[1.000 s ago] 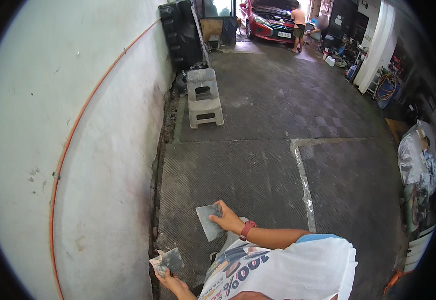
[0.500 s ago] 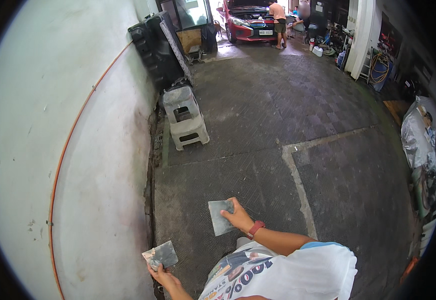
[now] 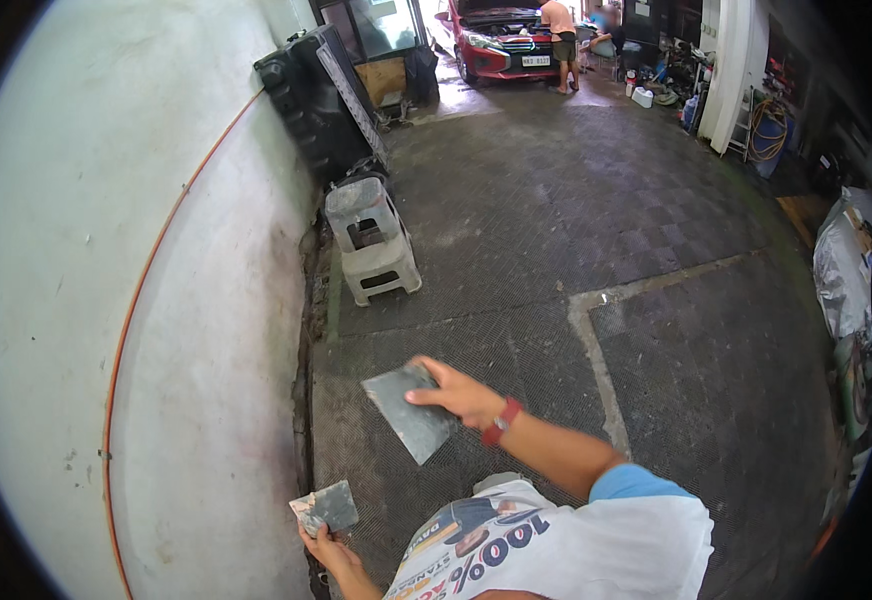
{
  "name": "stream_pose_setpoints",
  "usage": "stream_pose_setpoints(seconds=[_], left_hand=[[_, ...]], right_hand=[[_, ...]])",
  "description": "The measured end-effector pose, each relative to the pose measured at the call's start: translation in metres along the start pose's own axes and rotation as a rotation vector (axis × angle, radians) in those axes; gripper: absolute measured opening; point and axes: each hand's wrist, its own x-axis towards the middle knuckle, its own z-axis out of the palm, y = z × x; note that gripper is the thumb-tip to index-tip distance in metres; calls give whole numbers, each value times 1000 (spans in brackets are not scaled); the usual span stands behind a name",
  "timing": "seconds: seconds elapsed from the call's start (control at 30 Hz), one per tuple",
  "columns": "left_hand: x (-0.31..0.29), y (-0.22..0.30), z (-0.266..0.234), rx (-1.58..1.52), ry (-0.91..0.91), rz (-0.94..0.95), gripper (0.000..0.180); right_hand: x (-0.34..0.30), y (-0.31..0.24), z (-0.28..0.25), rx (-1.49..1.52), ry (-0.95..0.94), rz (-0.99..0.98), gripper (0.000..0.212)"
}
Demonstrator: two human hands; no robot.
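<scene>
My right hand is closed on the edge of a thin grey square plate, thumb on top and fingers curled round its far corner. The plate is tilted over the dark floor, its near corner pointing toward me. Lower and to the left, close to the wall, my left hand grips a second grey plate by its near edge. Pale pinkish smears mark that plate's left side. The two plates are apart from each other. A red band circles my right wrist.
On the left runs a white wall with an orange hose. Stacked grey plastic stools stand beside it, before a large black panel. A red car with raised hood and a standing person are at the far end.
My right hand has moved up and left with its plate, which has turned and looks larger. My left hand and its plate have barely shifted.
</scene>
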Motion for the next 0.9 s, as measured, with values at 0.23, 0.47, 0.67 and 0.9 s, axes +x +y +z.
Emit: stream_pose_setpoints(seconds=[0.23,0.47,0.67,0.9], left_hand=[[2,35,-27,3,-9,128,68],[-61,20,-71,-64,217,39,69],[-71,11,-65,-158,377,12,65],[-34,-8,-110,-196,615,186,68]], right_hand=[[52,-231,99,-1290,-12,-878,45],[30,-132,112,-867,-81,-745,44],[40,77,70,-501,9,-33,43],[15,211,55,-366,-80,310,41]])
